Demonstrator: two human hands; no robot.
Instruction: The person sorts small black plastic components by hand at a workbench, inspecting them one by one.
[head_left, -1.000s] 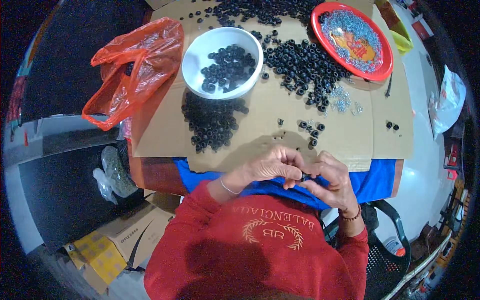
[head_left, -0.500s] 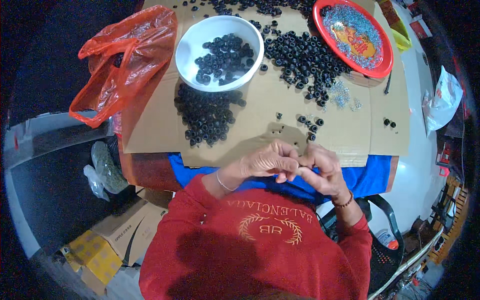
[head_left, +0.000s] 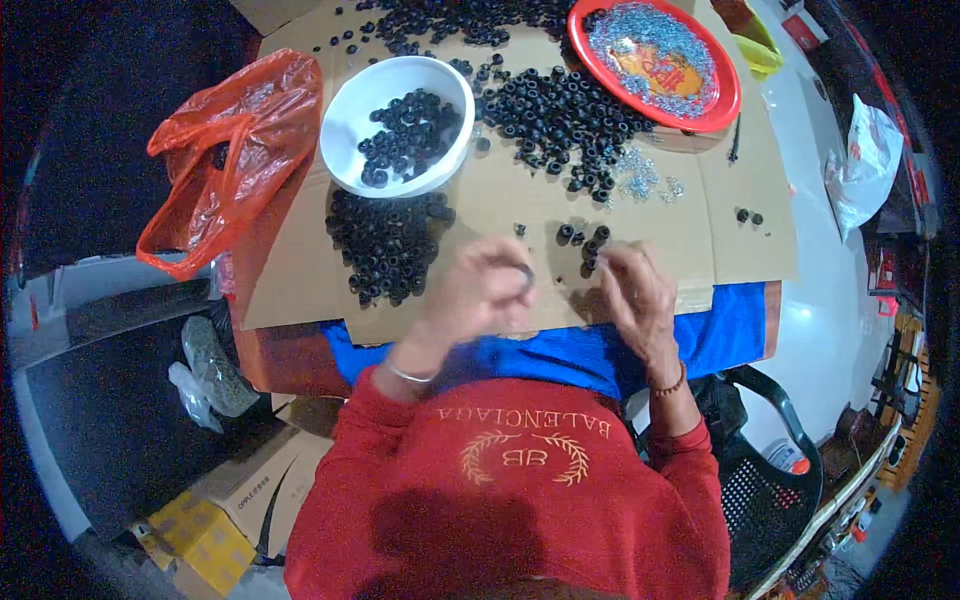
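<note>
My left hand [head_left: 478, 292], smeared by motion, is over the near edge of the cardboard, pinching a small round black part [head_left: 524, 276] between thumb and fingertips. Apart from it on the right is my right hand [head_left: 642, 300], its bent fingers spread a little and pointing down. Its fingertips are beside a few loose black ring-like parts [head_left: 590, 243]; I see nothing held in them. To the left, a heap of black parts [head_left: 385, 250] lies below a white bowl [head_left: 335, 150], which holds more of them. A larger pile of black parts [head_left: 555, 115] spreads beyond my hands.
A red plate [head_left: 728, 105] of small clear and silvery pieces stands at the far right. More clear pieces [head_left: 640, 175] lie below it on the cardboard [head_left: 510, 195]. A red plastic bag [head_left: 270, 110] covers the left side. Blue cloth [head_left: 480, 360] hangs at the near edge.
My hands were together and have parted. The left moved left and slightly away from me with the black part; the right reached out toward the loose parts. The whole view has shifted slightly.
</note>
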